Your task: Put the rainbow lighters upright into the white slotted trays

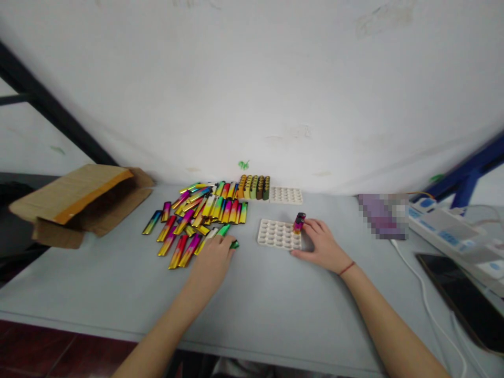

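My left hand point(214, 254) is closed over a shiny green lighter point(235, 244), whose end pokes out past the fingers; the palm side is hidden. It is at the near right side of a loose pile of metallic, many-coloured lighters point(185, 223). To the right lies a white tray with round holes point(275, 234). My right hand point(323, 247) grips the tray's right side, thumb at the near corner and fingers at the far one. One purple and gold lighter point(298, 223) with a dark top stands upright in the tray's far right corner, right beside those fingers.
Against the wall stands a block of upright lighters point(254, 188), with another white holed tray point(286, 195) to its right. An open cardboard box point(79, 202) lies on the left. At the right are a power strip point(452, 236), a black phone point(460, 294) and white cables point(419, 283).
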